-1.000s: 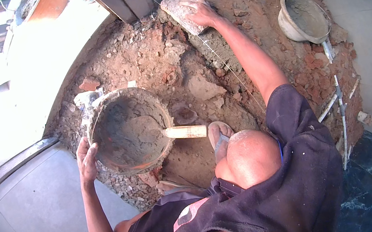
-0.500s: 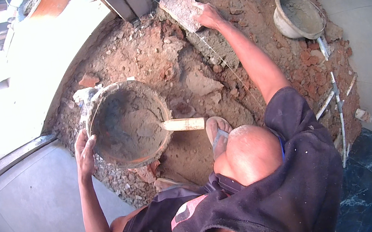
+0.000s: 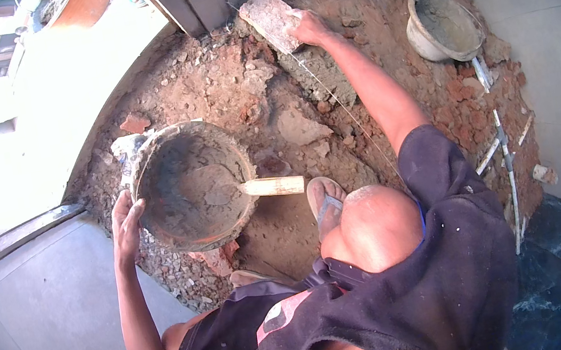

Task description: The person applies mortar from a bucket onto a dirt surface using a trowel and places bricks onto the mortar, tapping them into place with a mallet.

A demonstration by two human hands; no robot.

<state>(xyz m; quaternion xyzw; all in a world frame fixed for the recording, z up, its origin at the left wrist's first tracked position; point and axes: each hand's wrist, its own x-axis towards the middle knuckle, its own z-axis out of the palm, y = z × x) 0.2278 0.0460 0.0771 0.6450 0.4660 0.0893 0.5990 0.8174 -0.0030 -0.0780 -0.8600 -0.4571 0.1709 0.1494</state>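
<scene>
The brick (image 3: pixel 268 23), a rough, pale pinkish-grey block with a dusty, pitted face, lies aslant beside the door frame (image 3: pixel 195 0), at the upper end of a strip of grey mortar (image 3: pixel 324 79). Your right hand (image 3: pixel 308 26) is clamped on its right edge. A taut string (image 3: pixel 359 121) runs from near the brick toward your knee (image 3: pixel 376 229). Nearer you, your left hand (image 3: pixel 126 221) grips the left rim of a mortar-crusted basin (image 3: pixel 207 244); a trowel (image 3: pixel 273 186) rests in it, its pale handle jutting rightward. Farther right stands a whitish bucket (image 3: pixel 424 41).
</scene>
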